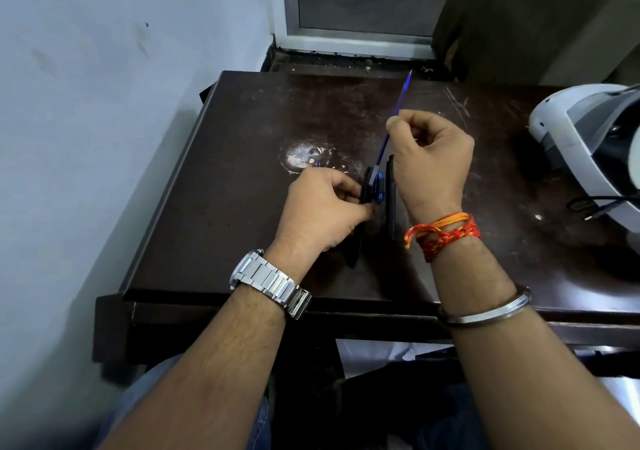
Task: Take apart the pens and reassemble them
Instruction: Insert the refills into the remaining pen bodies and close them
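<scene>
- So the right hand [431, 158] sits about dead centre of the dark wooden bench [242, 186], fingers curled in, grip pinching a thin blue refill [401, 97] between thumb and forefinger.
- That refill runs on a slant: tip up toward 12 o'clock near the far edge of the bench, lower end dropping toward 7 o'clock into the bundle below.
- The left hand [322, 207] is just at 8 o'clock of the right one, grip pressed around a clump of dark pen barrels [372, 189] with a bit of blue showing. Can't tell how many pens are in there, they blur together.
- Another dark pen piece [391, 200] stands right beside the right wrist, touching or nearly so, honestly can't tell which.
- Metal watch [270, 281] on the left wrist, red-orange thread [445, 233] plus a steel bangle [485, 311] on the right.
- Over at 3 o'clock there's a white headset thing [588, 144] with a black cable [595, 205] lying on the bench, well apart from the hands.
- Scuffed pale patch [304, 155] on the wood at 11 o'clock of the left hand.
</scene>
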A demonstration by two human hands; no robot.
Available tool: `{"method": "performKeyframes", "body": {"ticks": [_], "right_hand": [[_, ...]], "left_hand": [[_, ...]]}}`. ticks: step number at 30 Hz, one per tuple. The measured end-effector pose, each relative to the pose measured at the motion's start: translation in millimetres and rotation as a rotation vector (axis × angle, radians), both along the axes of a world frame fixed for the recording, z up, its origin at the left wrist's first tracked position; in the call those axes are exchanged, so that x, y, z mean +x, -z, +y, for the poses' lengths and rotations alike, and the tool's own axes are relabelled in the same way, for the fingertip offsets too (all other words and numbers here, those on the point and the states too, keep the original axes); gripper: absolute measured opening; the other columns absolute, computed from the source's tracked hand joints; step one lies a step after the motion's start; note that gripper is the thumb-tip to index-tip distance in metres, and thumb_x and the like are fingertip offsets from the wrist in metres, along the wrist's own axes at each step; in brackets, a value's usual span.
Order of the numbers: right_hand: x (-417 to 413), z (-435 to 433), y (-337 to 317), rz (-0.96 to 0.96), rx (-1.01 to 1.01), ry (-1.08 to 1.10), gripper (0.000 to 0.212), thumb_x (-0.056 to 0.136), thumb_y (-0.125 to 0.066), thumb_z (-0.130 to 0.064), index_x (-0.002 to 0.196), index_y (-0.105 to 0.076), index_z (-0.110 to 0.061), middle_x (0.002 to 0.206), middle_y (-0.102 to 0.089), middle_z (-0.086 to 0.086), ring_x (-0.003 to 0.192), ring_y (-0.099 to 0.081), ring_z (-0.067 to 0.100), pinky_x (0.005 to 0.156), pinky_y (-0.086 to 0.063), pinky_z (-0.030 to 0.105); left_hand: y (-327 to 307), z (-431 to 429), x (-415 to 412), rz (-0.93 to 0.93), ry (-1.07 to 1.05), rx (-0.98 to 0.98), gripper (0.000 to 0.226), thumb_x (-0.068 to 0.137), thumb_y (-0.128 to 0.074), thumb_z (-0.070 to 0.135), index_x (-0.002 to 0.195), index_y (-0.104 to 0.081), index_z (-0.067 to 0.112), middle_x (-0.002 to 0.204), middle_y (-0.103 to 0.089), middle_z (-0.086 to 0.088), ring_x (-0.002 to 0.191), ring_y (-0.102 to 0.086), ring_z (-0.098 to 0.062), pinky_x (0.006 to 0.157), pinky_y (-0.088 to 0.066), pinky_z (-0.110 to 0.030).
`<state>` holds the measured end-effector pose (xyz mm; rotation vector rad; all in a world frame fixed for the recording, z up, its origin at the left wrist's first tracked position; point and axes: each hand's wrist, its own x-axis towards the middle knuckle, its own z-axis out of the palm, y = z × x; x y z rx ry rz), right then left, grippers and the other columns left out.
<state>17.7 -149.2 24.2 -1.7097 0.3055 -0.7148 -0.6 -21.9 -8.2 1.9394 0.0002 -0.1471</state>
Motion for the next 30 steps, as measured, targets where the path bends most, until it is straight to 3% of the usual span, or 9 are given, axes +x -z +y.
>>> {"method": "performKeyframes", "body": {"ticks": [5,11,15,20,24,27,30], "right_hand": [[2.1,4.5,3.0,0.048,0.005,-0.055,0.014,0.083,-0.072,-0.014,0.074,-0.070,-0.025,0.063,-0.063,-0.016,0.054,-0.055,-0.010,0.060,-0.046,0.009],[3.0,0.3,3.7,0.057,0.010,-0.036,0.016,0.083,-0.071,-0.016,0.071,-0.069,-0.027,0.062,-0.064,-0.015,0.054,-0.056,-0.008,0.059,-0.048,0.012],[2.8,1.7,3.7,0.060,0.022,-0.026,0.015,0.081,-0.070,-0.015,0.071,-0.070,-0.026,0.059,-0.063,-0.015,0.052,-0.056,-0.009,0.055,-0.045,0.009],[0.4,6.2,6.8,0.235,-0.062,-0.141,0.016,0.073,-0.071,-0.023,0.057,-0.071,-0.020,0.046,-0.060,-0.013,0.045,-0.051,-0.006,0.051,-0.043,0.016],[-2.8,6.0,6.4,0.356,-0.101,-0.164,0.030,0.065,-0.069,-0.041,0.055,-0.072,-0.013,0.055,-0.070,0.005,0.049,-0.059,0.008,0.056,-0.052,0.032],[-0.4,0.1,3.9,0.353,-0.051,-0.093,0.033,0.070,-0.062,-0.040,0.058,-0.072,-0.010,0.061,-0.072,0.009,0.059,-0.068,0.023,0.065,-0.057,0.036],[-1.5,-8.1,6.6,0.463,-0.267,-0.046,0.035,0.075,-0.058,-0.034,0.056,-0.067,-0.006,0.049,-0.064,0.005,0.060,-0.065,0.022,0.059,-0.053,0.034]], "left_hand": [[0.2,-0.7,-1.0,-0.017,-0.006,0.056,0.021,0.064,-0.092,0.023,0.066,-0.071,0.024,0.056,-0.068,0.010,0.048,-0.062,-0.004,0.054,-0.050,-0.021],[-0.5,-0.4,-1.2,-0.015,-0.037,0.033,0.023,0.061,-0.095,0.026,0.069,-0.073,0.022,0.063,-0.071,0.007,0.056,-0.065,-0.008,0.057,-0.054,-0.026],[-0.7,-0.7,-0.8,-0.031,-0.059,0.031,0.020,0.063,-0.093,0.025,0.068,-0.073,0.024,0.062,-0.071,0.008,0.053,-0.063,-0.004,0.055,-0.049,-0.023],[-1.1,-1.1,0.6,-0.048,-0.092,0.028,0.021,0.062,-0.092,0.027,0.067,-0.072,0.023,0.056,-0.069,0.010,0.049,-0.061,-0.003,0.054,-0.046,-0.020],[-1.2,-0.2,1.1,-0.058,-0.140,0.035,0.020,0.062,-0.091,0.029,0.074,-0.076,0.024,0.062,-0.072,0.016,0.053,-0.064,0.005,0.052,-0.047,-0.016],[-0.6,-0.4,1.2,-0.061,-0.160,-0.006,0.018,0.062,-0.091,0.025,0.069,-0.074,0.024,0.059,-0.071,0.014,0.052,-0.065,0.000,0.056,-0.054,-0.023],[-0.7,-0.5,1.4,-0.081,-0.174,-0.036,0.021,0.062,-0.092,0.024,0.065,-0.072,0.027,0.055,-0.067,0.016,0.050,-0.063,0.000,0.056,-0.058,-0.028]]}}
